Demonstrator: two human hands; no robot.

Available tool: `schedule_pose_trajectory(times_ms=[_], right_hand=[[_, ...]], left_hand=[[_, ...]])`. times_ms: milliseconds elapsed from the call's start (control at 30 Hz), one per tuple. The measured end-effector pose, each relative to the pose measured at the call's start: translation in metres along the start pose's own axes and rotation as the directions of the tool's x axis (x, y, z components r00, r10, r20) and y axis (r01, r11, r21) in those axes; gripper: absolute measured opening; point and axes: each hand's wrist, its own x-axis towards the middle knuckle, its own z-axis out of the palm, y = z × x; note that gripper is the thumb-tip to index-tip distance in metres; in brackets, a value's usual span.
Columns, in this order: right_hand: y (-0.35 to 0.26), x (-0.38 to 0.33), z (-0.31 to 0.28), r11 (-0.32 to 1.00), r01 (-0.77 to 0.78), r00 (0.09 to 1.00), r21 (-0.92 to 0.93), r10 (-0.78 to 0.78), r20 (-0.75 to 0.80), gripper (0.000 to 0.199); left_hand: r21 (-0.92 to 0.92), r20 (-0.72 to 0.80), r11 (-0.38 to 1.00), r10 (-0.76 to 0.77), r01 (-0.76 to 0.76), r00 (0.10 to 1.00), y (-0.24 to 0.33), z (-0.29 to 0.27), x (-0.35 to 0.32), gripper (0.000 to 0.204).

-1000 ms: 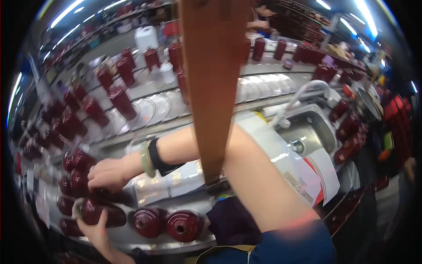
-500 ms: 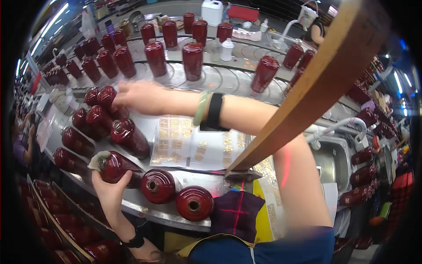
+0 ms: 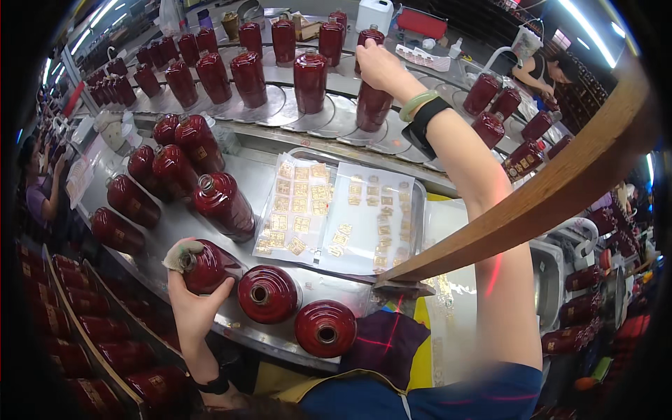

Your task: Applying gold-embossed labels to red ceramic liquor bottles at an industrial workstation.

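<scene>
My left hand (image 3: 196,308) is wrapped round a glossy dark red bottle (image 3: 210,267), tilted with its open neck towards the left. A pale, whitish-green pad (image 3: 180,253) sits at that neck, by my fingers. My right arm reaches far across, and my right hand (image 3: 381,66) is closed over the top of another red bottle (image 3: 373,110), upright on the conveyor. Its neck is hidden by my fingers. Two red bottles, one left (image 3: 267,294) and one right (image 3: 325,329), stand beside my left hand with their mouths facing up.
Sheets of gold stickers (image 3: 301,203) lie on a tray in the middle. More red bottles (image 3: 224,203) stand on the metal table to the left. A wooden beam (image 3: 518,203) slants across the right, before a sink (image 3: 549,273). The conveyor (image 3: 280,105) carries several bottles.
My right hand has swung from the bottles on the left table to a bottle on the conveyor, farther right. My left hand keeps its bottle. The view has shifted slightly.
</scene>
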Motion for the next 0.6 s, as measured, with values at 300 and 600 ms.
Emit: schedule_pose_trajectory(times_ms=[300, 600], right_hand=[[0.004, 0.018, -0.011, 0.914, -0.17, 0.966, 0.368, 0.08, 0.247, 0.056], [0.014, 0.017, -0.009, 0.947, -0.23, 0.965, 0.224, 0.191, 0.182, 0.035]], left_hand=[[0.124, 0.004, 0.99, 0.066, -0.066, 0.998, -0.004, 0.0, -0.004, 0.076], [0.051, -0.018, 0.995, 0.087, -0.086, 0.996, -0.006, 0.006, 0.003, 0.073]])
